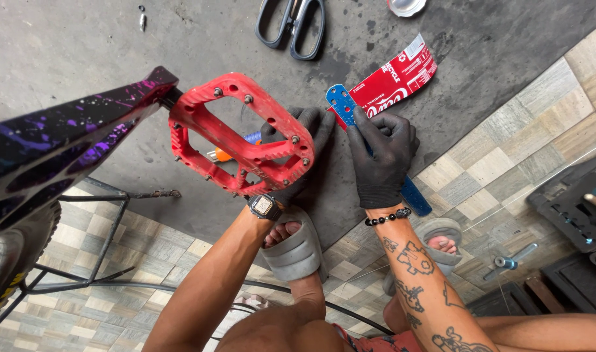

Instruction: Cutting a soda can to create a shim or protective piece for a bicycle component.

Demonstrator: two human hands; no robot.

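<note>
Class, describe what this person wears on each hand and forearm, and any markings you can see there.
Both hands wear black gloves: left hand, right hand. The left wrist carries a black digital watch; the right wrist has a black bead bracelet. Dark line tattoos run along the right forearm. No sleeves.
</note>
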